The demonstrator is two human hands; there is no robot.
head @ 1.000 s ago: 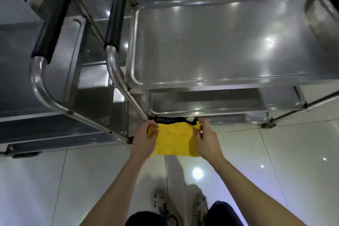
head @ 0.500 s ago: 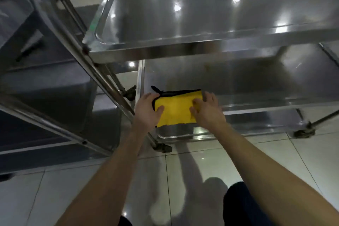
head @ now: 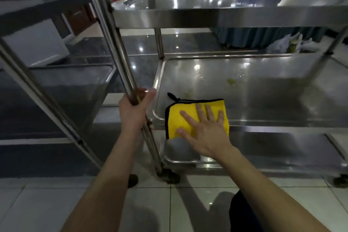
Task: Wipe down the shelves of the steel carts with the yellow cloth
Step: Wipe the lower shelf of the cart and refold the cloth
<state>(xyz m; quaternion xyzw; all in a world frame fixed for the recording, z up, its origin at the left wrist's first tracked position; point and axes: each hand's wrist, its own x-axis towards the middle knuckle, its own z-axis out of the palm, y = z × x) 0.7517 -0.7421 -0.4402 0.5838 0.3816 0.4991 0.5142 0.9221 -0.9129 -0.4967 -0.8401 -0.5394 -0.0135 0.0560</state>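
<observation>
The folded yellow cloth, edged in black, lies on the near left corner of the steel cart's middle shelf. My right hand presses flat on it with fingers spread. My left hand grips the cart's slanted steel post just left of that shelf. Greenish smears mark the shelf further back. The top shelf is above and the bottom shelf below.
A second steel cart stands close on the left, its frame tube crossing the foreground. A caster sits on the white tiled floor under the post. Crumpled plastic bags and blue drapery lie behind the cart.
I have crouched lower, so the middle shelf is now at eye level. My left hand left the cloth and took the cart post. My right hand now presses the cloth flat on the shelf.
</observation>
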